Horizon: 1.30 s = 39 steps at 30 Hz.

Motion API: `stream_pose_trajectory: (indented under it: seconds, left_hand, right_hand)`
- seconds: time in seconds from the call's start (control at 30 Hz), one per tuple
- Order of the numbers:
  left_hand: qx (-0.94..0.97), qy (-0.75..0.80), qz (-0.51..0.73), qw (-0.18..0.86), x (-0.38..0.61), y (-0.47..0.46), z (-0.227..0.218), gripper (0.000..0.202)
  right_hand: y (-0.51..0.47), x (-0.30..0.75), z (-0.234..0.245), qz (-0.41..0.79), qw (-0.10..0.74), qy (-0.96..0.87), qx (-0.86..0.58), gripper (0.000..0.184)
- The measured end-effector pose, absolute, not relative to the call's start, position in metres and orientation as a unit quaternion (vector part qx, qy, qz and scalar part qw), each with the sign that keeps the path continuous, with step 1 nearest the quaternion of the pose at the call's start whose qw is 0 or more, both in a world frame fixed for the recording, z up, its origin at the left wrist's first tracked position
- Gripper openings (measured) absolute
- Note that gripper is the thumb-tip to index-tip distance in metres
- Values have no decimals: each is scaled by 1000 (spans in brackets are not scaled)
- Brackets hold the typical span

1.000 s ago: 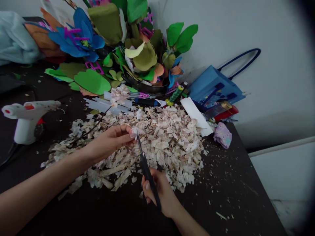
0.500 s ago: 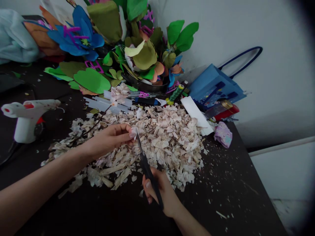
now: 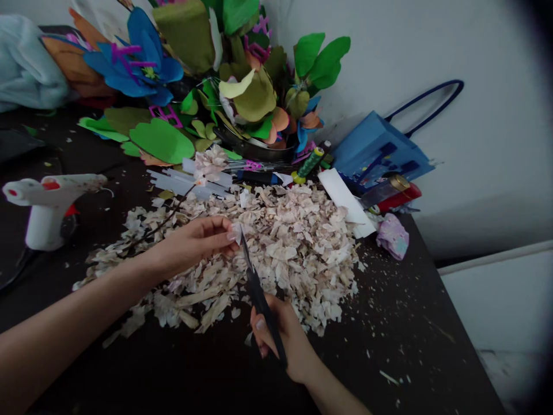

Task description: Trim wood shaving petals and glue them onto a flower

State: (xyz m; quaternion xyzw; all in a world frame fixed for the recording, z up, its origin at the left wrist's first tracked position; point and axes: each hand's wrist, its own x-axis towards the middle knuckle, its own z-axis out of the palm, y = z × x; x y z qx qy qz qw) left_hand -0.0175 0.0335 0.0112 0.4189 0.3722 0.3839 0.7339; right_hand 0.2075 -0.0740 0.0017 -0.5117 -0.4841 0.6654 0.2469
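Between the thumb and fingers of my left hand (image 3: 207, 241) is a small pale petal-like scrap (image 3: 237, 231), pinched. My right hand (image 3: 279, 334) grips black-handled scissors (image 3: 258, 291), their blades pointing up and away from me. The blade tips touch or nearly touch the scrap; whether they cut into it I cannot tell. Beneath both hands spreads a heap of dry, pale petal-like pieces (image 3: 302, 248). A thin brown stem with a pale ruffled flower (image 3: 210, 163) at its end lies across the heap's far left part.
A white glue gun (image 3: 45, 210) stands at the left, with glue sticks (image 3: 173, 183) behind the heap. Colourful cloth-like flowers (image 3: 250, 98) fill the back. Toward the right are a green thread spool (image 3: 310, 163), a white strip (image 3: 347, 202), a blue bag (image 3: 375, 150) and a crumpled lilac lump (image 3: 393, 236).
Both hands stay almost in place. The pale scrap at my left fingertips and the scissor tips have shifted very slightly.
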Motion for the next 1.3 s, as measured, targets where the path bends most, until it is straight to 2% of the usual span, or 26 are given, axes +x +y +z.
stream_pose_trajectory:
  seconds: [0.43, 0.7, 0.93, 1.3]
  left_hand:
    - [440, 394, 385, 709, -16, 33, 12, 38]
    - [461, 368, 354, 726, -25, 37, 7, 27]
    - [487, 400, 307, 713, -30, 40, 17, 34]
    - [479, 377, 304, 732, -33, 42, 22, 32]
  right_hand:
    - [-76, 209, -1, 659, 245, -489, -516, 62]
    - [-75, 209, 0, 658, 238, -490, -519, 62]
    - [-76, 211, -1, 669, 237, -486, -509, 61]
    - [-79, 217, -8, 651, 240, -509, -510, 48]
